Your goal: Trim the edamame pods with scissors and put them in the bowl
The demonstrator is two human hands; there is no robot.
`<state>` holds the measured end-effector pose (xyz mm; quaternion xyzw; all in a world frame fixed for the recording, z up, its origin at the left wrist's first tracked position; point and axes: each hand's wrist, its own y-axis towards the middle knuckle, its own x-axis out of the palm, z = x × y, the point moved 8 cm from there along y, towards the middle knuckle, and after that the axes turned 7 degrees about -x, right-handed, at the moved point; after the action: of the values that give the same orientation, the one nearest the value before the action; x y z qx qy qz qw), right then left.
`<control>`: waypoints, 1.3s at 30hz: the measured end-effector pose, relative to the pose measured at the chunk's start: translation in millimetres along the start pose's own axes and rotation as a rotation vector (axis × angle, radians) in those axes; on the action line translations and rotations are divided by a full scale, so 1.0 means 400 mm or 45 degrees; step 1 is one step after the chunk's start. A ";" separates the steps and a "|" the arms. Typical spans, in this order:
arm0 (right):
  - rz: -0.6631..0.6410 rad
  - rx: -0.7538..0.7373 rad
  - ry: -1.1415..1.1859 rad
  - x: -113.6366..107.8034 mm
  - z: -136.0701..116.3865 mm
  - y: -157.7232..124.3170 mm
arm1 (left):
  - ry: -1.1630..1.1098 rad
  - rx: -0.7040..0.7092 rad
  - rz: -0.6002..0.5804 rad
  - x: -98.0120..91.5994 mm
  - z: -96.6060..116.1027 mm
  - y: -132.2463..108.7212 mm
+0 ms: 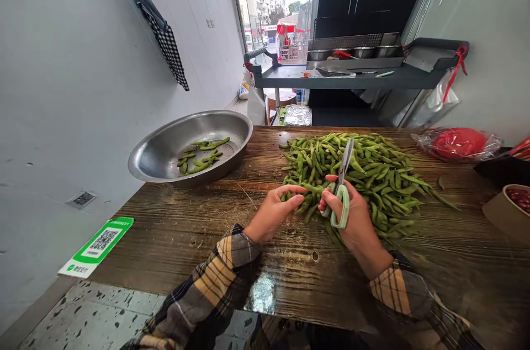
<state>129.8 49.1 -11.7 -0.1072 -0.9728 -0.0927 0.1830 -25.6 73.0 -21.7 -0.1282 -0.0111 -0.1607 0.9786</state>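
My right hand (351,217) is closed around a pair of scissors (340,201) with pale green handles, their metal blades pointing up and away over the pods. Between the fingertips of my left hand (275,209) is one end of a green soybean pod (313,189), which reaches toward the right hand. A large heap of soybean pods (372,173) lies on the wooden table just beyond both hands. To the left stands a wide oval metal basin (165,143), tilted in view, with a small group of pods (202,157) at its bottom.
A red item in clear plastic (459,143) and a paper bowl (503,212) of dark red contents sit at the right. A green QR-code card (99,245) is at the table's left edge. Beyond the table stands a grey cart (348,79) with metal containers.
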 end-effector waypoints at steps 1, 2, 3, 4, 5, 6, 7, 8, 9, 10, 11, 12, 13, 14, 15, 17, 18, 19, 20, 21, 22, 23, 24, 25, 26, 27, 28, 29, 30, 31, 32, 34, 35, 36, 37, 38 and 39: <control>-0.017 0.023 -0.002 0.005 0.007 -0.003 | -0.068 -0.011 -0.031 0.008 -0.004 0.000; -0.038 0.043 -0.014 0.010 0.014 -0.007 | -0.129 -0.015 -0.050 0.014 -0.005 0.000; -0.066 0.059 -0.035 0.016 0.021 -0.011 | -0.181 -0.015 -0.064 0.018 -0.005 0.000; -0.099 0.072 -0.061 0.023 0.029 -0.015 | -0.222 -0.011 -0.074 0.022 -0.003 -0.001; -0.134 0.083 -0.088 0.031 0.036 -0.019 | -0.252 -0.003 -0.083 0.024 0.000 -0.002; -0.170 0.091 -0.115 0.039 0.043 -0.024 | -0.271 0.003 -0.088 0.025 0.002 -0.003; -0.204 0.100 -0.139 0.047 0.050 -0.028 | -0.274 0.004 -0.089 0.025 0.004 -0.003; -0.233 0.108 -0.159 0.053 0.054 -0.031 | -0.265 0.000 -0.090 0.026 0.004 -0.004; -0.257 0.117 -0.171 0.058 0.057 -0.034 | -0.247 -0.007 -0.089 0.026 0.003 -0.005; -0.275 0.124 -0.177 0.062 0.058 -0.036 | -0.226 -0.012 -0.087 0.026 0.004 -0.006; -0.292 0.130 -0.182 0.064 0.056 -0.037 | -0.205 -0.010 -0.083 0.024 0.005 -0.007; -0.309 0.137 -0.188 0.064 0.052 -0.038 | -0.187 -0.001 -0.076 0.021 0.008 -0.007; -0.329 0.146 -0.198 0.062 0.047 -0.038 | -0.172 0.014 -0.070 0.017 0.012 -0.008; -0.357 0.156 -0.216 0.061 0.041 -0.037 | -0.158 0.034 -0.066 0.011 0.018 -0.009; -0.397 0.164 -0.245 0.059 0.036 -0.036 | -0.139 0.054 -0.062 0.005 0.025 -0.009; -0.499 0.149 -0.328 0.059 0.025 -0.036 | -0.092 0.087 -0.055 -0.008 0.039 -0.011; -0.558 0.129 -0.375 0.061 0.020 -0.037 | -0.064 0.099 -0.054 -0.015 0.046 -0.012; -0.617 0.110 -0.416 0.064 0.017 -0.039 | -0.037 0.109 -0.055 -0.021 0.052 -0.013; -0.670 0.097 -0.447 0.067 0.017 -0.042 | -0.010 0.114 -0.060 -0.026 0.058 -0.014; -0.715 0.093 -0.468 0.070 0.019 -0.046 | 0.015 0.114 -0.070 -0.030 0.062 -0.016; -0.751 0.097 -0.483 0.073 0.022 -0.049 | 0.036 0.111 -0.080 -0.033 0.064 -0.017; -0.779 0.108 -0.493 0.075 0.026 -0.053 | 0.053 0.105 -0.086 -0.036 0.066 -0.018; -0.802 0.118 -0.502 0.077 0.029 -0.055 | 0.067 0.098 -0.087 -0.039 0.066 -0.019; -0.820 0.125 -0.511 0.078 0.031 -0.058 | 0.082 0.091 -0.085 -0.042 0.066 -0.020; -0.838 0.132 -0.520 0.080 0.032 -0.059 | 0.099 0.089 -0.082 -0.045 0.067 -0.020; -0.853 0.141 -0.527 0.082 0.032 -0.061 | 0.120 0.094 -0.079 -0.047 0.068 -0.021; -0.863 0.149 -0.528 0.083 0.031 -0.062 | 0.144 0.104 -0.079 -0.049 0.069 -0.022; -0.872 0.156 -0.524 0.084 0.029 -0.063 | 0.169 0.118 -0.083 -0.050 0.072 -0.022; -0.882 0.165 -0.512 0.086 0.026 -0.064 | 0.196 0.132 -0.086 -0.050 0.074 -0.023; -0.896 0.176 -0.493 0.088 0.025 -0.066 | 0.222 0.145 -0.090 -0.051 0.077 -0.024; -0.911 0.188 -0.471 0.091 0.023 -0.069 | 0.246 0.153 -0.093 -0.051 0.078 -0.024; -0.934 0.212 -0.425 0.097 0.022 -0.074 | 0.282 0.151 -0.091 -0.053 0.080 -0.025; -0.934 0.221 -0.406 0.099 0.022 -0.076 | 0.299 0.144 -0.089 -0.054 0.081 -0.025; -0.926 0.228 -0.395 0.099 0.023 -0.077 | 0.317 0.139 -0.082 -0.055 0.082 -0.025; -0.912 0.234 -0.392 0.098 0.025 -0.076 | 0.338 0.138 -0.071 -0.056 0.083 -0.025; -0.894 0.236 -0.401 0.096 0.027 -0.075 | 0.366 0.140 -0.055 -0.058 0.086 -0.025; -0.876 0.234 -0.420 0.093 0.030 -0.072 | 0.397 0.146 -0.037 -0.061 0.089 -0.025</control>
<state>84.8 30.4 -12.7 0.2287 -0.9725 -0.0427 -0.0088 -51.1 80.4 13.5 -0.0456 0.1299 -0.1919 0.9717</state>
